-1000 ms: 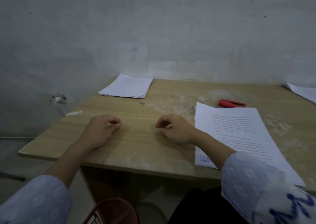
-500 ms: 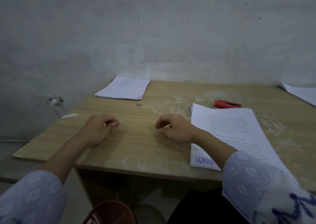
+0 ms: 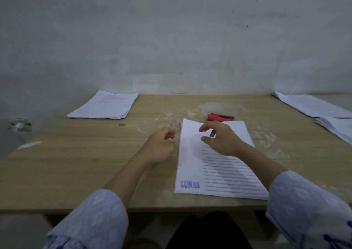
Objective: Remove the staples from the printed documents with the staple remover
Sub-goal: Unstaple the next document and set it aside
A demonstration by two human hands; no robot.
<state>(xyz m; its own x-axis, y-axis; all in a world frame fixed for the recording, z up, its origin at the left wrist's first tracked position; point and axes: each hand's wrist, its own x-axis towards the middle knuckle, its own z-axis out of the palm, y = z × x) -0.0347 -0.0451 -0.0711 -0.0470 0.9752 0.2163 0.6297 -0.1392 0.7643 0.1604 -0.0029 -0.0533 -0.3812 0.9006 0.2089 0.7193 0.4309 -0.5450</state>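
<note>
The staple remover (image 3: 220, 117) lies untouched toward the desk's (image 3: 76, 163) far edge, just beyond the printed document (image 3: 219, 165). Both hands hold nothing: right hand (image 3: 221, 138) loosely spread over the page, left hand (image 3: 162, 146) loosely curled beside it. Reaching across could drag the sheets askew.

document (image 3: 224, 174): white sheet under the right hand's fingers (image 3: 204, 128), with dark grey printed lines and "LUNAS" stamped in blue-violet at the corner nearest the wrist side
staple remover (image 3: 220, 117): bright red, just beyond the fingertips
table (image 3: 76, 163): tan wood grain with pale whitish blotches past the fingertips
far paper stack (image 3: 103, 106): white with faint grey print, well beyond the left hand's fingers (image 3: 168, 131)
right-side papers (image 3: 312, 106): white, off to the right of the fingers
sleeves (image 3: 308, 208): pale lilac with a faint floral pattern and dark blue marks
wall (image 3: 171, 39): greyish white, mottled
</note>
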